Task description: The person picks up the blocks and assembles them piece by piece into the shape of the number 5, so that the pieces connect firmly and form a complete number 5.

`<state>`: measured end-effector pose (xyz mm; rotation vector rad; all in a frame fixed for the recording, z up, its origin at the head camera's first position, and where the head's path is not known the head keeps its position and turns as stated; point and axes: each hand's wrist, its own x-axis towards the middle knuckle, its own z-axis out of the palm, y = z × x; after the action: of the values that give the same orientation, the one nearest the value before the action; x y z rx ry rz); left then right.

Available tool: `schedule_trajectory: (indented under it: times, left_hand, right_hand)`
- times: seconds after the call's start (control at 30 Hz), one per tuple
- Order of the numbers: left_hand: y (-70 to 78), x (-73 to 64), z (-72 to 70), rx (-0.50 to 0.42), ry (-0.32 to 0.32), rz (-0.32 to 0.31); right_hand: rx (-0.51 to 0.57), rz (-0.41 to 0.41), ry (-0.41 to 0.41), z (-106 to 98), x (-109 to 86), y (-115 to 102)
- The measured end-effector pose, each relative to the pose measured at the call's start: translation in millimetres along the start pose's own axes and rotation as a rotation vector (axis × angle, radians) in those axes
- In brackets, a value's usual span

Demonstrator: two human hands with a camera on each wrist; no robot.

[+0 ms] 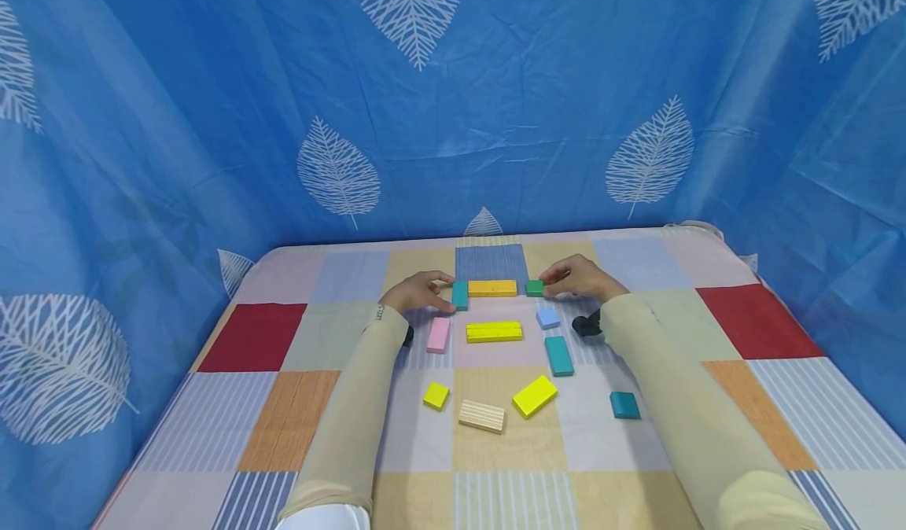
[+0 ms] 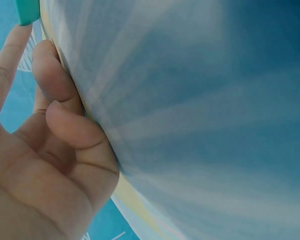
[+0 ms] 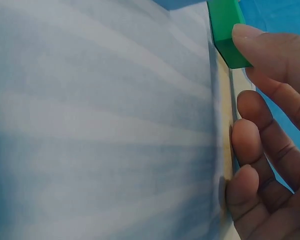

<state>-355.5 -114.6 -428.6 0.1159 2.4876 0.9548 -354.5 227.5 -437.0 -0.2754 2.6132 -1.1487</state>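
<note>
Nearest on the desk [image 1: 510,502], a pale wooden block [image 1: 482,417] is flanked by a yellow square [image 1: 436,395] and a yellow block [image 1: 534,396], with a dark teal block [image 1: 625,405] set farther right. Beyond these, a long teal block [image 1: 559,356], a pink block [image 1: 438,335], a yellow bar [image 1: 494,332] and a light blue block [image 1: 548,318] are laid. Farther off, a teal brick [image 1: 460,296] is pinched by the left hand [image 1: 418,290]; against it an orange bar [image 1: 492,288] is placed. Across a narrow gap, a green block [image 1: 534,288] is held by the right hand [image 1: 582,277]. A blue curtain [image 1: 488,121] is hung behind.

The green block [image 3: 226,32] looks smooth, the striped block [image 1: 482,416] wooden, the tablecloth [image 1: 314,329] matt.
</note>
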Motion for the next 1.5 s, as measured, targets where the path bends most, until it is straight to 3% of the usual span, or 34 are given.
schedule_trajectory:
  times: [1.5]
  left_hand:
    - [-1.0,1.6,0.1,-0.004,0.0,0.011]
  right_hand:
    - [-0.007,0.0,0.007,14,8.2,-12]
